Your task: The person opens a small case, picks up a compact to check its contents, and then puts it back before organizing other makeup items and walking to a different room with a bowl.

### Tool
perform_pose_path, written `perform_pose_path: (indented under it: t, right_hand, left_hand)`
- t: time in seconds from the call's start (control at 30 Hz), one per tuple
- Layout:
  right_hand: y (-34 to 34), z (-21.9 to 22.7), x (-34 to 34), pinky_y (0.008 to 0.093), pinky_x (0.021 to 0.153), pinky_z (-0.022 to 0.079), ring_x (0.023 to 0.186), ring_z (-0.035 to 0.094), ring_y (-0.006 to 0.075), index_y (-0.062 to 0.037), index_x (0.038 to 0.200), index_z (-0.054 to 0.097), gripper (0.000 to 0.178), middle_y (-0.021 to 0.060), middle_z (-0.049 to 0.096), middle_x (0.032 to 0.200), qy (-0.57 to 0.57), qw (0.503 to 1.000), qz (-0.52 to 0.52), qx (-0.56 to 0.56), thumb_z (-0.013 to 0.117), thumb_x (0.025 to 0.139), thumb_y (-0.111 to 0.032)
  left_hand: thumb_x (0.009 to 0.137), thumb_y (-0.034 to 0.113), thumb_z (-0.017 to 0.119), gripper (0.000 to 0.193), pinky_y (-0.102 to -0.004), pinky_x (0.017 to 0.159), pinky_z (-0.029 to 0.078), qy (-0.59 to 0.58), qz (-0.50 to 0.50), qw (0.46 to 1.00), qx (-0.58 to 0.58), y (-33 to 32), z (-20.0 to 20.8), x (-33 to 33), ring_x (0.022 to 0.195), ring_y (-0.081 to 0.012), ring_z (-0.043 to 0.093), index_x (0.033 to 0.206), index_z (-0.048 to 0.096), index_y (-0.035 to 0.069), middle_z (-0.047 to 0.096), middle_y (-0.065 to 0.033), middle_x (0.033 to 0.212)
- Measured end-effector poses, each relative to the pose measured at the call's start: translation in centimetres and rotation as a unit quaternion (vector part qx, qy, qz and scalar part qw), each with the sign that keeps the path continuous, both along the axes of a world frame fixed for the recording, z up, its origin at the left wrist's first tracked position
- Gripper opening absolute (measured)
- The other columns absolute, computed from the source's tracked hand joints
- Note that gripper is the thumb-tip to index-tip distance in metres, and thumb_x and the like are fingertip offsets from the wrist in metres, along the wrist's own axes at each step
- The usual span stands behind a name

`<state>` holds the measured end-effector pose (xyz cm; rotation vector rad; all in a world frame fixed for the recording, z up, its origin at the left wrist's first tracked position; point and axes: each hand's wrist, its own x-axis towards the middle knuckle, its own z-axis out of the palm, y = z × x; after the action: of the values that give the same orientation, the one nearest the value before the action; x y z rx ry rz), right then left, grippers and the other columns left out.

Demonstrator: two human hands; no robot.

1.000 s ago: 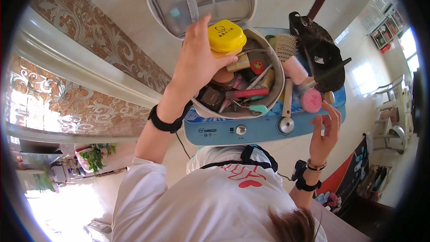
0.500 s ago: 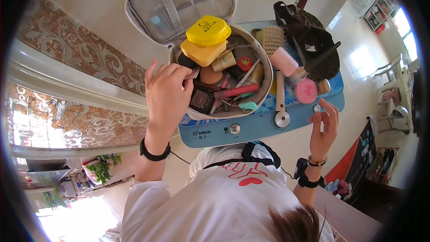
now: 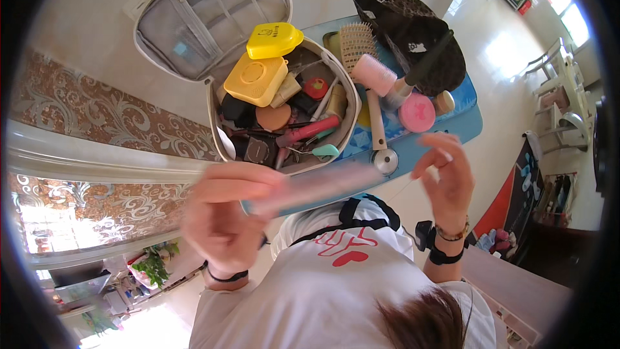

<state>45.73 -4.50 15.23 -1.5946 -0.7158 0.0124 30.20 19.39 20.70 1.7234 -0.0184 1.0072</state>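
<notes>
In the head view, the left hand (image 3: 226,215) is holding a long pinkish thing (image 3: 330,183) in front of the body, over the near edge of the blue worktop (image 3: 469,118). Its fingers are closing tightly on the left end, and the other end is pointing to the right. Perhaps they are gripping only one end so that most of the length is staying uncovered; because of blur, I cannot tell what exactly it is.

The right hand (image 3: 447,171) is hanging near the right end of the long thing, but is not touching it. Its fingers are bending and standing apart, and they seem to be holding nothing.

Behind, on the left, the bag (image 3: 354,102) is standing with its lid (image 3: 169,34) leaning open to the far left, which is leaving the contents within reach. Inside, an orange-yellow box (image 3: 256,81) and a bright yellow box (image 3: 274,41) are sitting high at the far left, probably because smaller things are filling the space below. A pink tube (image 3: 310,131) is lying nearer, across the others.

To the right of the bag, a hairbrush (image 3: 357,45), a pink roller (image 3: 374,74) and a pink round case (image 3: 417,113) are lying loosely, perhaps because the bag is occupying the left part.
</notes>
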Motion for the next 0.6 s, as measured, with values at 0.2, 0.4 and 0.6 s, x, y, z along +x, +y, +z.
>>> perform_pose_path:
  t: [0.2,0.4,0.6]
  right_hand:
    - [0.7,0.7,-1.0,0.0249,0.065,0.049,0.076,0.061,0.0160,0.0028,0.110,0.062,0.037,0.0144,0.063,0.099,0.023,0.993,0.116,0.011,0.069,0.074,0.008]
    - [-1.1,-0.1,-1.3,0.0236,0.057,0.047,0.069,0.059,0.0139,0.0008,0.096,0.066,0.023,0.0134,0.064,0.093,-0.055,0.997,-0.046,0.005,0.072,0.075,0.006]
    - [-2.3,-1.9,-1.5,0.0255,0.049,0.043,0.062,0.058,0.0153,-0.0039,0.094,0.068,0.023,0.0087,0.065,0.088,-0.219,0.940,-0.174,-0.194,0.075,0.073,0.004]
  left_hand:
    - [0.079,-0.010,0.065,0.024,-0.0358,0.090,0.050,0.133,-0.180,0.972,-0.071,-3.2,-3.3,3.0,0.100,-0.0275,0.063,0.100,0.058,-0.001,0.059,-0.0186,0.106]
    - [0.077,-0.010,0.067,0.023,-0.0265,0.073,0.049,0.135,-0.017,0.989,0.056,-3.0,-3.8,3.3,0.087,-0.0161,0.062,0.096,0.062,0.001,0.066,-0.0115,0.100]
    - [0.085,-0.007,0.060,0.010,-0.0267,0.080,0.048,0.169,0.056,0.984,-0.001,-0.8,-4.8,2.2,0.087,-0.0176,0.061,0.094,0.059,-0.003,0.062,-0.0133,0.096]
